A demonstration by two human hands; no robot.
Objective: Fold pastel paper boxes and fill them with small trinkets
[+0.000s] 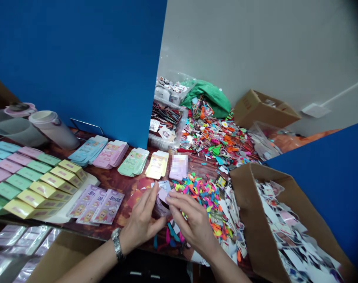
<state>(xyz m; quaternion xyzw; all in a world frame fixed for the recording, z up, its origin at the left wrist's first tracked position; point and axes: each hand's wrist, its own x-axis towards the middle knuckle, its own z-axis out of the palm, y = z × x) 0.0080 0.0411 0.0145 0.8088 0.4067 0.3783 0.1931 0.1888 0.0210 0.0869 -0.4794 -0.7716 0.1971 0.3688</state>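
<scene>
Between my hands, above the table's front edge, is a small purple carton (160,207) with its top flap raised and a dark opening under it. My left hand (141,220), with a metal watch on the wrist, grips the carton's left side. My right hand (193,222) has its fingertips on the flap at the right side. What lies inside the carton cannot be made out. Three flat purple cartons (96,205) lie to the left of my left hand. Just beyond my fingers rests a stack of flat purple cartons (179,167). Colourful balloons (201,193) lie heaped beside my right hand.
Flat cartons in blue (89,151), pink (110,154), green (133,162) and yellow (157,165) stand in a row. Folded boxes (46,184) fill the left. A cardboard box (246,220) of paper cutouts borders the right. Blue partitions (78,70) enclose the table; small trinkets (220,137) cover its back.
</scene>
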